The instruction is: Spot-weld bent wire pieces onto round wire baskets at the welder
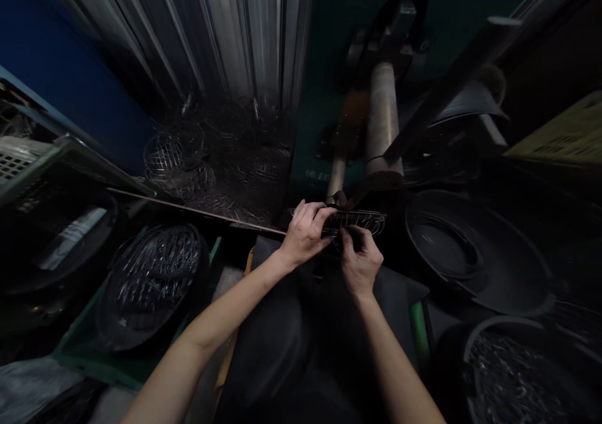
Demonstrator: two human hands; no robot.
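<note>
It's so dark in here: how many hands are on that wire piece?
2. The left hand grips the wire piece at its left end, and the right hand holds it from below. No other hands are visible.

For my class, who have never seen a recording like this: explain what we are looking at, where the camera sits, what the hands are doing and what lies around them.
There is one picture, taken by a camera worn on a person's head, looking forward and down, so the two bare arms reaching in from the bottom are the wearer's own. No robot is involved. Both the left hand and the right hand grip a small wire frame, held flat in front of a machine with a metal cylinder. To the left, a basket of wire pieces sits in a green tray, and a heap of finished-looking wire rings lies behind it. To the right are a dark round pan and a bucket of small metal bits. The scene is dim, so fine details stay unclear.
</note>
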